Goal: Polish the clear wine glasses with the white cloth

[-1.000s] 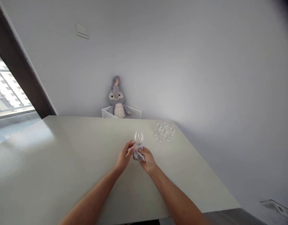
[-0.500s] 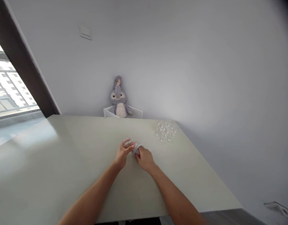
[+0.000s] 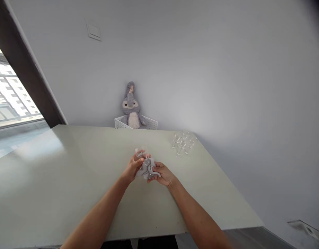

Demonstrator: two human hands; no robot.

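In the head view, a clear glass lies tilted in my left hand, whose fingers wrap round it. My right hand is closed on a crumpled light grey cloth, which presses against the near end of the glass. Part of the cloth hangs below, between both hands. The cloth hides the near part of the glass, so I cannot tell whether it reaches inside. Both hands are over the middle of the pale table.
Several clear glasses stand grouped at the table's far right corner. Behind the far edge, a grey plush toy sits in a white perforated basket by the wall. A window is at the left.
The cloth, bunched round my right fingers before, now spreads loosely between my hands. My right hand has turned and its fingers have come out to pinch the cloth. My left hand still holds the glass.
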